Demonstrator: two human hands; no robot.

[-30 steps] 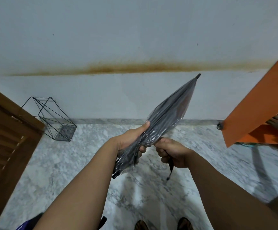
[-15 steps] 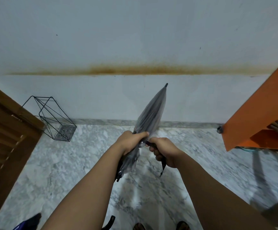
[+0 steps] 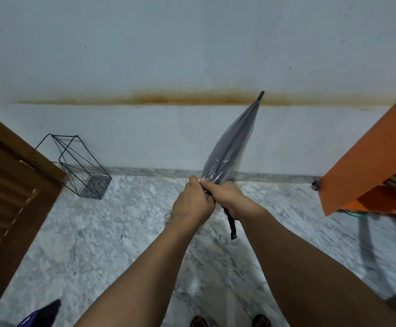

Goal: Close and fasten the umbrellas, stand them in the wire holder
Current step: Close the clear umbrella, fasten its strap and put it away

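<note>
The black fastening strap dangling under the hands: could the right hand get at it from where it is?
Probably yes. The black fastening strap hangs free just below the right hand, nothing between them. But that hand grips the grey folded umbrella, so it must loosen first.

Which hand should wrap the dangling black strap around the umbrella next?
Probably the right hand. The strap hangs just under it, while the left hand grips the folded umbrella from the other side and can keep it steady.
</note>
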